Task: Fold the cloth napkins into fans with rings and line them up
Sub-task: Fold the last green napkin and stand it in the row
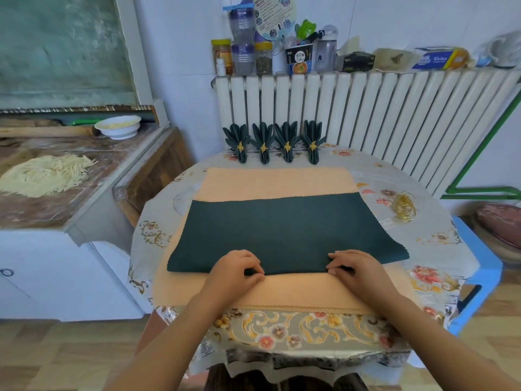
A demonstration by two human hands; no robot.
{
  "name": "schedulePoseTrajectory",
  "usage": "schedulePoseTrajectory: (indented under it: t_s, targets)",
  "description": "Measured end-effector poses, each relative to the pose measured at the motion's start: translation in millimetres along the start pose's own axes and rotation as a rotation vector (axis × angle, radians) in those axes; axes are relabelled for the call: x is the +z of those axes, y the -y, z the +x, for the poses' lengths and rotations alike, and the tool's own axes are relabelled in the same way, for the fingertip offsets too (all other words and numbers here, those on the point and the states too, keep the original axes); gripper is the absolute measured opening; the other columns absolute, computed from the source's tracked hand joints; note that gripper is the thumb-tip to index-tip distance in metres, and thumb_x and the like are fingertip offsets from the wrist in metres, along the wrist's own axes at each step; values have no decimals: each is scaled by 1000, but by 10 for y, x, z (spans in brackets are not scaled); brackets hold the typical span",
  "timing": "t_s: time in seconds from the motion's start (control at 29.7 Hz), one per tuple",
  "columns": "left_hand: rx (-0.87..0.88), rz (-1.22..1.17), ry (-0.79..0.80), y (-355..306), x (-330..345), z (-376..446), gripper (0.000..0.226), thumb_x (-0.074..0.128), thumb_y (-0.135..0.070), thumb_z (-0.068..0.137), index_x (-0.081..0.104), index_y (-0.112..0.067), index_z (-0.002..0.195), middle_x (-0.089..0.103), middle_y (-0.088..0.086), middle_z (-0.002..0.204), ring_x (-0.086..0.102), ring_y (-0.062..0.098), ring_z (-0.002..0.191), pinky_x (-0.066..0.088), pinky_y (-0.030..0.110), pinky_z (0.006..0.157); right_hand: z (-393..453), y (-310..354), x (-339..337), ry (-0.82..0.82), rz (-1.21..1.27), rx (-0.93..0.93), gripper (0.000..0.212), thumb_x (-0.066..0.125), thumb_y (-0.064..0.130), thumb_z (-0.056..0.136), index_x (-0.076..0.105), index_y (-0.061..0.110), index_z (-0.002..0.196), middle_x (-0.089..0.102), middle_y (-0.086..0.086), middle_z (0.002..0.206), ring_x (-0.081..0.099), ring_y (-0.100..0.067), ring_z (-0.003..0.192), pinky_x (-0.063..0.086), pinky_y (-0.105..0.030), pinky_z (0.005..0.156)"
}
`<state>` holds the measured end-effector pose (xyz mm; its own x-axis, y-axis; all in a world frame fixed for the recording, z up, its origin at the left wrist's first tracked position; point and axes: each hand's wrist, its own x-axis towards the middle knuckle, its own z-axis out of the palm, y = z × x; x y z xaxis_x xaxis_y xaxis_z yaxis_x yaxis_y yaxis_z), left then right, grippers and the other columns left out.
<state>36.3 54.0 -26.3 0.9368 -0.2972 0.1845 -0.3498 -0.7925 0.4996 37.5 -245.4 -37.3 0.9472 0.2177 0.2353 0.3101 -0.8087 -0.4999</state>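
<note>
Head view: dark green napkin (284,230) flat on peach cloth (276,180) on bench (439,238), near edge pinched by fingers of left hand (235,268) and right hand (353,266); likely light, limp, best gripped along that edge.

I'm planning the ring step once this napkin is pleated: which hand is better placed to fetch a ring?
Probably the right hand: the pile of gold wire rings lies on its side of the table, while the left hand would have to cross the dark green cloth napkin.
</note>
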Motion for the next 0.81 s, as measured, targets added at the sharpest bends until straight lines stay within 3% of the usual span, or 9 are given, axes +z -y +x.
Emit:
schedulePoseTrajectory:
  t_s: [0.17, 0.3, 0.61, 0.71, 0.81]
  targets:
    - [72, 99, -40, -79, 15, 4, 13, 61, -29, 91, 72, -22, 90, 64, -14, 101, 52, 3, 98, 42, 21, 87, 40, 53, 44, -73, -150, -93, 12, 68, 7, 82, 71, 17, 76, 71, 6, 91, 64, -18, 91, 44, -25, 79]
    - [92, 134, -48, -153, 29, -13, 16, 57, -23, 93, 71, -16, 89, 62, -9, 104, 53, 7, 98, 43, 29, 92, 41, 98, 58, -105, -187, -64, 14, 66, 3, 81, 70, 13, 72, 66, 4, 88, 61, -21, 82, 47, -31, 71]
    - [86, 109, 68, -233, 67, -311, 15, 55, -27, 94, 68, -22, 89, 49, -14, 122, 35, 4, 123, 21, 25, 110, -537, 169, -52, -154, -179, -157, 24, 80, -3, 63, 67, 17, 61, 64, 5, 84, 61, -20, 74, 50, -31, 63]
    - [94, 116, 155, -272, 21, -397, 11, 56, -29, 94, 65, -26, 89, 47, -14, 126, 30, 3, 128, 14, 27, 113, -678, 201, -82, -97, -170, -161, 23, 80, 2, 65, 66, 20, 63, 63, 8, 84, 61, -18, 77, 50, -30, 66]
    - [40, 60, 223, -310, -37, -425, 9, 57, -33, 93, 59, -31, 84, 45, -17, 125, 32, 1, 122, 19, 27, 110, -711, 264, -139, 9, -164, -139, 11, 71, 21, 72, 63, 27, 68, 58, 16, 81, 55, -11, 80, 46, -27, 73]
